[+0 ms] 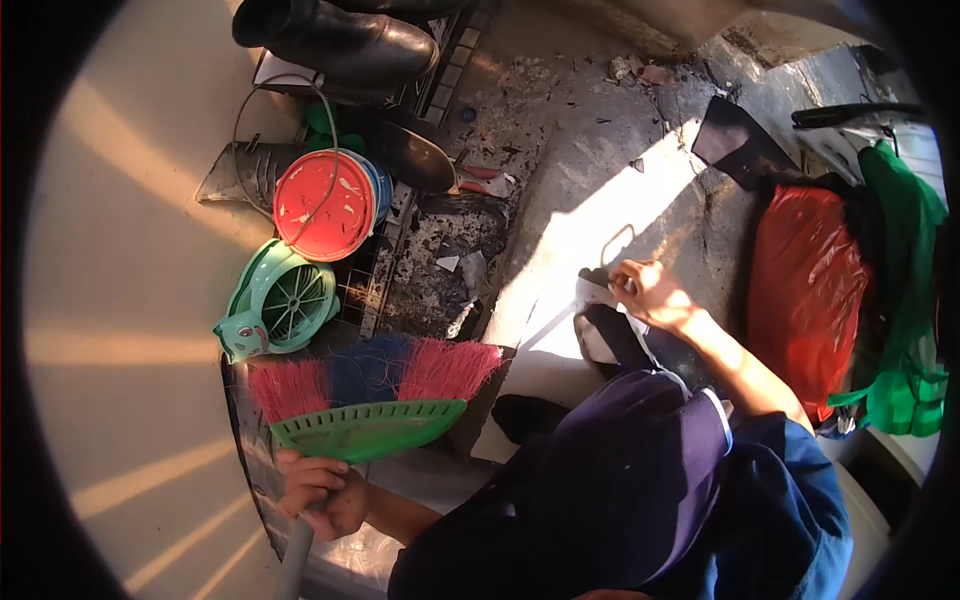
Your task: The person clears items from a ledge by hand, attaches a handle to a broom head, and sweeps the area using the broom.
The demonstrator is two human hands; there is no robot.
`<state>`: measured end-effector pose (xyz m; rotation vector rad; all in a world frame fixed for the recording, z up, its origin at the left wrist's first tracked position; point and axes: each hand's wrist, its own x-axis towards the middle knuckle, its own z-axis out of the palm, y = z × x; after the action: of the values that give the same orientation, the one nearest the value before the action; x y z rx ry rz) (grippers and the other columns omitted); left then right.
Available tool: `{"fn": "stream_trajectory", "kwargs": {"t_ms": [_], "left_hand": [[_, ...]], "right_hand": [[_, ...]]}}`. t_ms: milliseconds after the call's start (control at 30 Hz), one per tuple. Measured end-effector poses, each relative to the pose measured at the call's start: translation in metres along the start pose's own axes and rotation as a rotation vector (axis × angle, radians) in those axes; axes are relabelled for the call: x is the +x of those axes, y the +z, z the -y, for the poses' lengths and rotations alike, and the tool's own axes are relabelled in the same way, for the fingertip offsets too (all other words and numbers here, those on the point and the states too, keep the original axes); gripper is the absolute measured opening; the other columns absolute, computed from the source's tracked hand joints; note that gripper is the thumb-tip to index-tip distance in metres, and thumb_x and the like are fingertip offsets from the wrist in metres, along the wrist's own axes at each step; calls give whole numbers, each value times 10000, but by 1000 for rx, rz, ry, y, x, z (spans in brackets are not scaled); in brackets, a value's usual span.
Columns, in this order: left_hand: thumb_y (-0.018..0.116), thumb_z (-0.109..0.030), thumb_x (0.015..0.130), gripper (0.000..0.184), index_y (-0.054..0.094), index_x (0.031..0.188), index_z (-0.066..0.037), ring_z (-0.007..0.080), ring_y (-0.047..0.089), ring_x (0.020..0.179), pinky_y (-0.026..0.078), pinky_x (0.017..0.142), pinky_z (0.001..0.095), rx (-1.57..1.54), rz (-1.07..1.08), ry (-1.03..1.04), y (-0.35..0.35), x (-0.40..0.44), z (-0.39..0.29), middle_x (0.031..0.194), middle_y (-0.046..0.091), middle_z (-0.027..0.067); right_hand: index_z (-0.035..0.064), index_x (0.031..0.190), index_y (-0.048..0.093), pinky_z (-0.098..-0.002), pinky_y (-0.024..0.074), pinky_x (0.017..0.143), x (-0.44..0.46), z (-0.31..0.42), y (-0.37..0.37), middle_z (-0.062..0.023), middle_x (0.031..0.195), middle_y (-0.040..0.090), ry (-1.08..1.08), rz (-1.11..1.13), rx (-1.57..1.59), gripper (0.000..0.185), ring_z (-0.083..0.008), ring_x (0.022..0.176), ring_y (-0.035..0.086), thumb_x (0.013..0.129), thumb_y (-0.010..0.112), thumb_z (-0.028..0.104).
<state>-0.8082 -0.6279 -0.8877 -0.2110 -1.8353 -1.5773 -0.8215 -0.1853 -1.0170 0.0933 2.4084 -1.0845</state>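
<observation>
- One broom, its green head carrying three bristle blocks, two pink and one dark blue, is raised near the floor's left edge, bristles pointing away from the body.
- The left hand has its fingers clenched around the one grey handle, just below the head, likely because a close grip steadies it.
- The right hand is apart from the broom, fingers curled over the sunlit floor; I cannot tell whether they grasp anything.
- Beside the wall are one red-topped bucket, one mint-green plastic piece with a painted face and at least one black boot, probably lined up there to spare walking space.
- One red plastic bag lies near the right edge, beside green fabric.
</observation>
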Motion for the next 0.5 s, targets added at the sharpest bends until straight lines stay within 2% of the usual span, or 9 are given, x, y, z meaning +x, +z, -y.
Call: {"fn": "stream_trajectory", "kwargs": {"t_ms": [67, 133, 167, 200, 267, 333, 400, 467, 500], "left_hand": [[399, -284, 864, 233, 401, 731, -92, 194, 435, 413, 318, 775, 422, 26, -12, 5, -2, -3, -4, 480, 398, 75], [392, -286, 875, 241, 410, 741, -87, 198, 433, 416, 317, 772, 422, 13, 13, 6, -19, -6, -7, 484, 395, 80], [388, -286, 881, 245, 415, 745, -84, 199, 433, 418, 317, 770, 422, -5, 34, -16, -27, -10, -9, 486, 394, 83], [387, -287, 885, 249, 416, 746, -82, 204, 423, 417, 318, 774, 423, 17, 9, 2, -33, -12, -13, 486, 384, 82], [384, -287, 893, 256, 418, 748, -78, 214, 405, 416, 321, 780, 424, 13, -16, -35, -38, -10, -21, 484, 364, 81], [437, -272, 867, 261, 427, 707, -67, 223, 374, 471, 363, 742, 385, 88, -76, -48, -48, -8, -24, 504, 358, 89], [400, -331, 1014, 417, 477, 718, -47, 162, 394, 373, 386, 328, 267, 95, -120, 80, -31, -2, -18, 527, 489, 104], [403, -325, 1016, 412, 470, 701, -68, 150, 371, 355, 365, 312, 263, 103, -127, 92, -25, 4, -13, 503, 466, 86], [404, -321, 1017, 410, 467, 692, -78, 145, 359, 346, 354, 304, 261, 115, -124, 102, -24, 8, -12, 490, 454, 77]], "right_hand": [[24, 996, 626, -400, 536, 666, 75, 14, 14, -159, 839, 665, -275, 96, -184, 177, -303, 732, 672, 883, 636, 161], [40, 1111, 603, -444, 512, 840, 119, 52, 26, -196, 979, 663, -166, 133, -464, 292, -364, 961, 645, 888, 642, 224], [48, 1149, 596, -435, 512, 854, 122, 72, 21, -185, 997, 660, -289, 56, -493, 317, -356, 986, 640, 889, 646, 222], [41, 1131, 607, -435, 522, 822, 122, 69, 33, -172, 999, 665, -401, -127, -287, 291, -349, 953, 653, 889, 645, 199], [19, 1087, 623, -363, 534, 687, 91, 75, 29, -144, 985, 666, -304, -45, 168, 211, -237, 823, 670, 897, 597, 107], [-6, 1070, 607, -333, 530, 656, 44, 29, 18, -131, 929, 664, -433, -177, 139, 210, -229, 741, 661, 861, 612, 18], [-9, 1071, 597, -326, 530, 650, -10, -11, -18, -142, 901, 652, -173, -255, -72, 231, -243, 728, 655, 842, 609, -32], [8, 1070, 602, -347, 536, 643, -75, -51, -45, -141, 890, 642, -47, -423, -187, 259, -266, 751, 662, 822, 597, -71], [27, 1053, 593, -419, 542, 664, -111, -68, -52, -156, 925, 647, 53, -363, -286, 210, -353, 805, 661, 847, 583, -11]]}}
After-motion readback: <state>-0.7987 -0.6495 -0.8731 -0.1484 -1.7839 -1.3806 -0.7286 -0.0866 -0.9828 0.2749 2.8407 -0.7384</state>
